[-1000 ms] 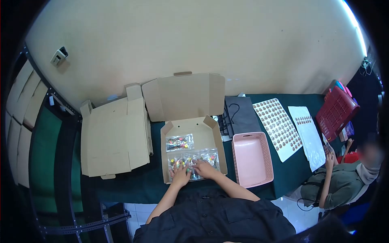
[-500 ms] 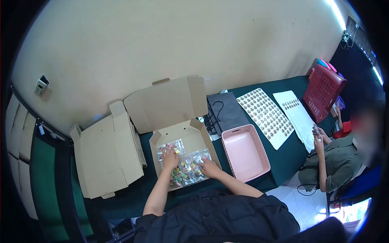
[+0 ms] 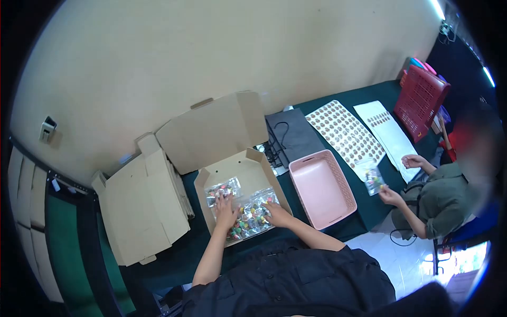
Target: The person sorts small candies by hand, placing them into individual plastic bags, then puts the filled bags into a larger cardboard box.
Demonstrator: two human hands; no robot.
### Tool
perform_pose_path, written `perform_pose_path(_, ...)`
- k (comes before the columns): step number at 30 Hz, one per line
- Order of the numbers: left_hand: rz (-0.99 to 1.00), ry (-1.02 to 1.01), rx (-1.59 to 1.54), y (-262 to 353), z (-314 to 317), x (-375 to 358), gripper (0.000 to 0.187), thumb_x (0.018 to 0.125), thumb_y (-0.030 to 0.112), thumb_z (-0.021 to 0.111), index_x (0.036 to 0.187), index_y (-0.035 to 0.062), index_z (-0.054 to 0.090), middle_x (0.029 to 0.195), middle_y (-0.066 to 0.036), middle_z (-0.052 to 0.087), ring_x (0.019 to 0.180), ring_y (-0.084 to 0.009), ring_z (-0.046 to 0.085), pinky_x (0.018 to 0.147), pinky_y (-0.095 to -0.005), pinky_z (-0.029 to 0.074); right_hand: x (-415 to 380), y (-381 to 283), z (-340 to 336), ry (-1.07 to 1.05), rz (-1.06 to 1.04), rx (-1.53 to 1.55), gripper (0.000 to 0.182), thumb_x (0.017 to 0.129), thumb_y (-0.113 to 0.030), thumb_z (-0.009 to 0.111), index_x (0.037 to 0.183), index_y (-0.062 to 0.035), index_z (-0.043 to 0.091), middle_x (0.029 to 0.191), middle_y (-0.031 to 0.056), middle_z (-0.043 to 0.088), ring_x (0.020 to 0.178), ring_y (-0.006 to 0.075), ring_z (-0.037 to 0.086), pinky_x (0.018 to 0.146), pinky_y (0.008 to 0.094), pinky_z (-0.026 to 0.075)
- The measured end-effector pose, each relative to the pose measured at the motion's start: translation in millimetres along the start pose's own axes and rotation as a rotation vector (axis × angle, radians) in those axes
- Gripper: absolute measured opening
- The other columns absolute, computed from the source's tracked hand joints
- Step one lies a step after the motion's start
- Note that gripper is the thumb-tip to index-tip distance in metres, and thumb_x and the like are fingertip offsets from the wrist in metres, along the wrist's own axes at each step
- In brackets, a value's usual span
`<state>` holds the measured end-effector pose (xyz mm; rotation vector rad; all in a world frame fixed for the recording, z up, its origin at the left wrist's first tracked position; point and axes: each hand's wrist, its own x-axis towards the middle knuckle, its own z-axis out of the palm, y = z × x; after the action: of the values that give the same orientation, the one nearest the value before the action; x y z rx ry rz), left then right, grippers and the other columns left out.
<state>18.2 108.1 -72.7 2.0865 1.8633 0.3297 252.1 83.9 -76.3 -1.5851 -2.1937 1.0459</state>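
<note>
An open cardboard box (image 3: 232,166) holds clear plastic bags (image 3: 249,219) of small, colourful wrapped pieces, probably sweets. My left hand (image 3: 225,211) rests with fingers spread on the bags at the box's left side, touching the upper-left bag (image 3: 224,189). At the right side, my right hand (image 3: 277,215) lies with its fingers apart on the edge of another bag. Both palms face down, and neither hand grips anything. The box's lid (image 3: 211,129) stands raised against the wall.
Flattened cardboard boxes (image 3: 140,203) are stacked at left. Right of my box is a pink basket (image 3: 322,190), then sticker sheets (image 3: 346,132) and a dark red basket (image 3: 422,100). A co-worker (image 3: 449,195) at right holds a small clear bag (image 3: 374,181) over the table.
My hands have shifted slightly on the bags, the left one toward me. The co-worker's hand has reached left, and a small filled bag now hangs from it. The view has tilted a little.
</note>
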Motion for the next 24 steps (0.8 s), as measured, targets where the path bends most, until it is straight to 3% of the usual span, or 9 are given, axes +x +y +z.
perform_pose_path(4,0.018,-0.128,0.102,9.1,2.8,-23.2,0.07,0.08,0.039,0.055,0.137,0.0202,0.02,0.142,-0.021,0.006,0.13,-0.0418,0.006,0.1,-0.0587,0.014,-11.6,-13.6,-20.5,0.102,-0.068,0.093,0.043,0.078,-0.015,0.054,0.119,-0.0045,0.046,0.126,0.025,0.038,0.116,0.0384,0.038,0.098,0.0409,0.031)
perform_pose_path(6,-0.109,-0.012,0.229,15.3,1.0,-26.9,0.078,0.077,0.038,0.059,0.138,0.0204,0.016,0.143,-0.02,0.001,0.13,-0.0409,0.004,0.099,-0.0604,0.013,-16.1,-16.8,-32.2,0.233,-0.132,0.202,0.037,0.078,-0.011,0.053,0.115,-0.006,0.05,0.125,0.0242,0.04,0.116,0.0374,0.039,0.098,0.0404,0.032)
perform_pose_path(8,-0.098,0.003,0.177,26.1,-6.0,-30.3,0.079,0.076,0.036,0.06,0.138,0.0197,0.016,0.143,-0.02,-0.001,0.13,-0.0411,0.006,0.1,-0.0593,0.013,-20.7,-17.1,-47.2,0.363,-0.129,0.182,0.031,0.078,-0.007,0.053,0.109,-0.0038,0.052,0.123,0.0218,0.042,0.114,0.0355,0.041,0.097,0.0384,0.033)
perform_pose_path(12,-0.138,-0.085,-0.006,27.8,1.0,-41.2,0.077,0.076,0.037,0.059,0.138,0.0169,0.017,0.142,-0.02,0.002,0.13,-0.0417,0.008,0.101,-0.0561,0.013,-31.9,12.3,-78.6,0.813,-0.024,0.19,0.025,0.075,-0.002,0.051,0.1,-0.0027,0.057,0.114,0.0202,0.048,0.108,0.0342,0.046,0.093,0.0378,0.035)
perform_pose_path(16,-0.176,-0.32,0.011,33.3,2.5,-53.3,0.071,0.077,0.037,0.058,0.135,0.0125,0.026,0.142,-0.021,0.005,0.129,-0.0419,0.008,0.103,-0.0527,0.013,-49.0,86.0,-86.1,0.906,0.358,-0.039,0.033,0.078,-0.008,0.053,0.111,-0.0032,0.049,0.113,0.0227,0.046,0.109,0.0357,0.042,0.094,0.0411,0.031)
perform_pose_path(17,-0.178,-0.319,0.012,32.7,3.3,-54.1,0.071,0.077,0.037,0.058,0.135,0.0125,0.026,0.142,-0.021,0.005,0.129,-0.0419,0.008,0.103,-0.0527,0.013,-53.5,92.4,-85.6,0.905,0.356,-0.038,0.033,0.078,-0.008,0.053,0.111,-0.0032,0.049,0.113,0.0227,0.046,0.109,0.0357,0.042,0.094,0.0411,0.031)
perform_pose_path(19,-0.16,-0.278,-0.017,30.9,6.3,-56.3,0.066,0.078,0.036,0.057,0.133,0.0119,0.029,0.142,-0.022,0.004,0.13,-0.0417,0.007,0.103,-0.0518,0.012,-62.7,100.6,-80.3,0.948,0.802,-0.135,0.041,0.077,-0.012,0.056,0.115,-0.0015,0.044,0.114,0.0253,0.044,0.113,0.0348,0.039,0.095,0.0451,0.03)
perform_pose_path(23,-0.204,-0.216,-0.071,28.5,7.0,-58.0,0.065,0.079,0.035,0.056,0.133,0.012,0.029,0.142,-0.022,0.003,0.13,-0.0417,0.007,0.103,-0.0518,0.012,-67.7,102.1,-82.0,0.801,0.979,-0.048,0.042,0.078,-0.01,0.057,0.115,0.0009,0.041,0.109,0.0229,0.049,0.102,0.0308,0.049,0.082,0.0426,0.042)
perform_pose_path(24,-0.205,-0.195,-0.084,31.5,2.3,-57.8,0.063,0.08,0.035,0.055,0.133,0.0118,0.03,0.142,-0.023,0.004,0.13,-0.042,0.007,0.103,-0.0519,0.011,-68.4,92.1,-90.4,0.844,0.854,0.272,0.041,0.079,-0.009,0.058,0.114,0.0018,0.04,0.103,0.0196,0.051,0.093,0.0269,0.054,0.071,0.0382,0.046)
